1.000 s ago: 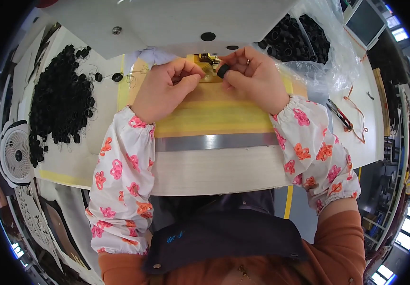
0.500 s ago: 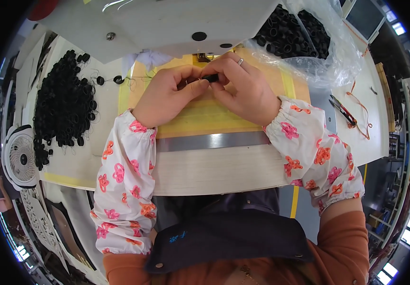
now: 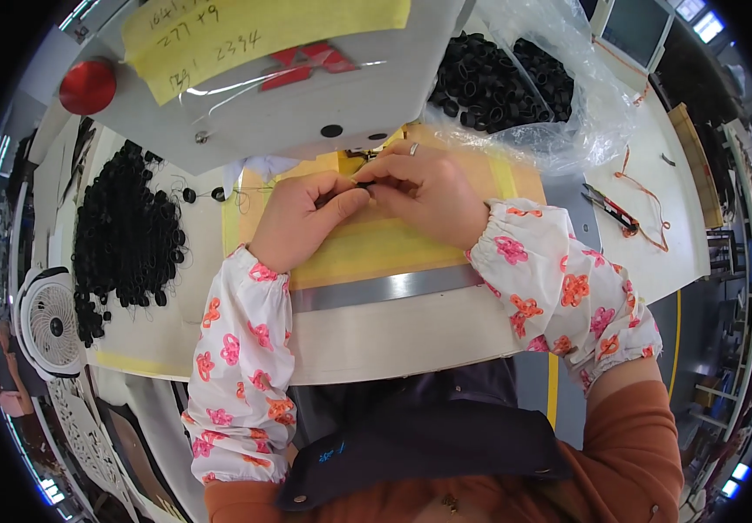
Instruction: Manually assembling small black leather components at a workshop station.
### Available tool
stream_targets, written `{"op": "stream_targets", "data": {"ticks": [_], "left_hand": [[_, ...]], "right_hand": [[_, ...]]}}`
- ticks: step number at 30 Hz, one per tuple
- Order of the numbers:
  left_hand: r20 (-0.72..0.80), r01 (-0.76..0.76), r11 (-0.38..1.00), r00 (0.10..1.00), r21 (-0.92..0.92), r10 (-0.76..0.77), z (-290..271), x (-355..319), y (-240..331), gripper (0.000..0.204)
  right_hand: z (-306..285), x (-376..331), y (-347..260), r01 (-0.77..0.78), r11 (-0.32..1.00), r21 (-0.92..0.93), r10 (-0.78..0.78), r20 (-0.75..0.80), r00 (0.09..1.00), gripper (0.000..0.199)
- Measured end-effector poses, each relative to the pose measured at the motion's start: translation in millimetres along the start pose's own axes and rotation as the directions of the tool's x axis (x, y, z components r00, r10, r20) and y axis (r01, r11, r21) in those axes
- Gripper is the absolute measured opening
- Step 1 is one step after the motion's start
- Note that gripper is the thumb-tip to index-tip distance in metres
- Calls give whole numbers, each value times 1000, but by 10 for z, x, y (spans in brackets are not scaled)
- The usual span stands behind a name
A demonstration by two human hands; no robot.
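Both hands meet in front of the sewing machine head (image 3: 306, 109), over the yellow-taped work surface (image 3: 350, 240). Between the fingertips is a small black loop (image 3: 364, 184), mostly covered by them. My left hand (image 3: 306, 218) pinches its left side with thumb and forefinger. My right hand (image 3: 435, 190), a ring on one finger, grips it from the right with bent fingers. Just beyond the fingers, brass-coloured metal parts (image 3: 354, 162) show beneath the machine head. Threads trail left of my left hand to a few black loops (image 3: 217, 193).
A heap of black loops with threads (image 3: 127, 235) lies at left, beside a white fan (image 3: 51, 322). Back right, a clear plastic bag (image 3: 581, 131) holds more black loops (image 3: 489, 87). A cutter-like tool (image 3: 611, 209) and an orange cord (image 3: 655, 205) lie at right.
The view has shifted, so the machine head shows more and the table sits lower in the picture. My fingers have closed in over the black loop, and less of it shows.
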State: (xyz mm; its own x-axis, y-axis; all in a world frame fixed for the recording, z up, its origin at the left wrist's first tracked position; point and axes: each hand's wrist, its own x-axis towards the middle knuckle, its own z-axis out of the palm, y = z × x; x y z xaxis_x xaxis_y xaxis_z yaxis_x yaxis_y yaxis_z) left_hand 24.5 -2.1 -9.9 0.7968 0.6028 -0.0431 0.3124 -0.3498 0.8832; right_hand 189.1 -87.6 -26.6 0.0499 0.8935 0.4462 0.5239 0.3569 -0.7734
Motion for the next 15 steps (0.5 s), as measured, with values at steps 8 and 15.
{"op": "stream_targets", "data": {"ticks": [8, 15], "left_hand": [[-67, 19, 996, 997, -89, -25, 65, -35, -22, 27], [-31, -52, 999, 998, -18, 51, 49, 10, -52, 26]], "right_hand": [[70, -52, -116, 44, 999, 30, -43, -8, 999, 23], [24, -6, -61, 126, 988, -90, -129, -31, 991, 23]]}}
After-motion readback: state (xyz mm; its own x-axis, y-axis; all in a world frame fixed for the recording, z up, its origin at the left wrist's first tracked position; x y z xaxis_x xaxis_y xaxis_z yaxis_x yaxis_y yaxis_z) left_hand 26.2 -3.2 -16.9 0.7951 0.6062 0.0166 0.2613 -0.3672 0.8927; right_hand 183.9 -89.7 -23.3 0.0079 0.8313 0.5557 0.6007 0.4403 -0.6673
